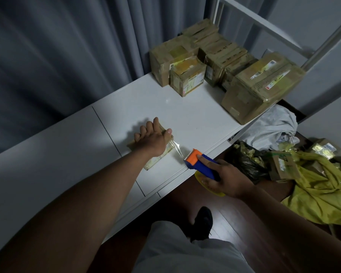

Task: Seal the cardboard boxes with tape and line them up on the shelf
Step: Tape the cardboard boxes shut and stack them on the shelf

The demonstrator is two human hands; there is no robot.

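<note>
1. Grey curtains (57,56) hang along the far left, behind the white shelf top (195,119) that serves as the work surface.
2. The left hand (152,138) lies on a small flat cardboard box (159,156) near the front edge of the shelf top, fingers held together and pressed down, the thumb hooked over the box's right end. It seems set there to pin the box and hold the tape end in place against the pull.
3. A strip of clear tape (177,149) runs taut from under that thumb, rightward and nearer, to the tape dispenser (200,161).
4. The right hand (224,178) grips the dispenser's blue body, forefinger laid along its top toward the orange head. The angle suggests the strip is being drawn out or is about to be cut at the blade.
5. At the far right of the shelf top, taped boxes (215,64) stand close together beside the white frame (264,22), apparently those already sealed and lined up.
6. On the floor at the right, a yellow bag (323,194) and more parcels (283,168) lie heaped, likely waiting their turn.
</note>
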